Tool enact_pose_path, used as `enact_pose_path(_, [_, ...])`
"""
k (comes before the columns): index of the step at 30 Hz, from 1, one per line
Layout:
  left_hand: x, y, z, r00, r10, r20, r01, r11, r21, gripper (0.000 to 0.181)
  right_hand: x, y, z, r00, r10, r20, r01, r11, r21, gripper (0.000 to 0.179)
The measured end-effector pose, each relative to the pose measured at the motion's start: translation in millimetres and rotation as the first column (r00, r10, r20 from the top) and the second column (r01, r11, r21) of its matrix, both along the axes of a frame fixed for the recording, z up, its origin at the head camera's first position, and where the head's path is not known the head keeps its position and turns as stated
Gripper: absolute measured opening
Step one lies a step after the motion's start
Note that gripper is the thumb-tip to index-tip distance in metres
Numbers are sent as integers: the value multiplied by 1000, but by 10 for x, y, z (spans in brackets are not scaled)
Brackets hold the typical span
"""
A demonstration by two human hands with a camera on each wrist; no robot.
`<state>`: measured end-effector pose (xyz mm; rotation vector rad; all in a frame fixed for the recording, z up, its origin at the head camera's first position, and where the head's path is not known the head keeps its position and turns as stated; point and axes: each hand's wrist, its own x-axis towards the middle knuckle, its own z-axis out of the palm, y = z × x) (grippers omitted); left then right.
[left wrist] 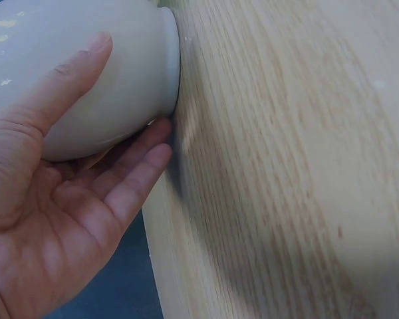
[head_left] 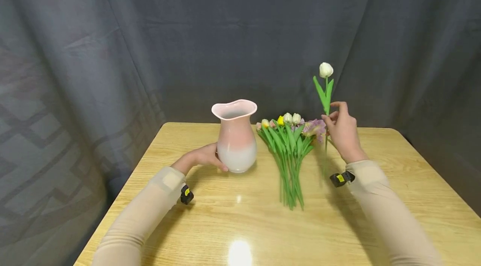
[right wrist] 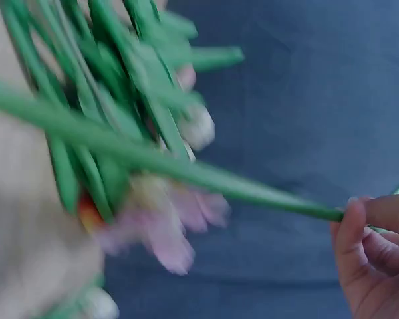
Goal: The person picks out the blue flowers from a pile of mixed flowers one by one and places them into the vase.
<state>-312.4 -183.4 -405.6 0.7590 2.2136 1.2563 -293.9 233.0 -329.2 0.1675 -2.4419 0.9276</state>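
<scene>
A pink-to-white vase (head_left: 237, 143) with a wavy rim stands upright on the table. My left hand (head_left: 204, 155) holds its lower left side, thumb (left wrist: 70, 83) along the wall and fingers curving round near the base. To the right, my right hand (head_left: 343, 132) pinches the stem of a white tulip (head_left: 325, 70) between thumb and fingertips. This tulip is raised upright, its bloom and two green leaves above the hand and its stem hanging below. In the right wrist view the green stem (right wrist: 186, 171) runs slantwise from the fingertips, blurred.
Between vase and right hand lies a bunch of flowers (head_left: 289, 145), with white, yellow and pink tulip heads and ruffled purple blooms (head_left: 315, 128) at the far end. Their stems point toward me on the wooden table (head_left: 203, 224). A grey curtain (head_left: 240, 40) hangs behind.
</scene>
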Motion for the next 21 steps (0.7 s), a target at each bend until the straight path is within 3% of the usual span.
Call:
enact_pose_path(4, [11,-3,19,1000,10,3,-10,1000,-7,80,44,189,124,995,-62,-81,72,991,115,53])
enact_pose_path(8, [11,-4,24,1000,8,-4,-8,1000,-1,79,64,402,87,991,-111,-78,123,978,168,53])
enact_pose_path(14, [-3,8,16,1000,9,-20,-9,1000,1,78,86,760,-160,975,-207,76,181,948,263,41])
enact_pose_path(21, [7,5,11,1000,21,-17,-21,1000,-7,78,114,1029,-526,927,-224,301,105,925,366,40])
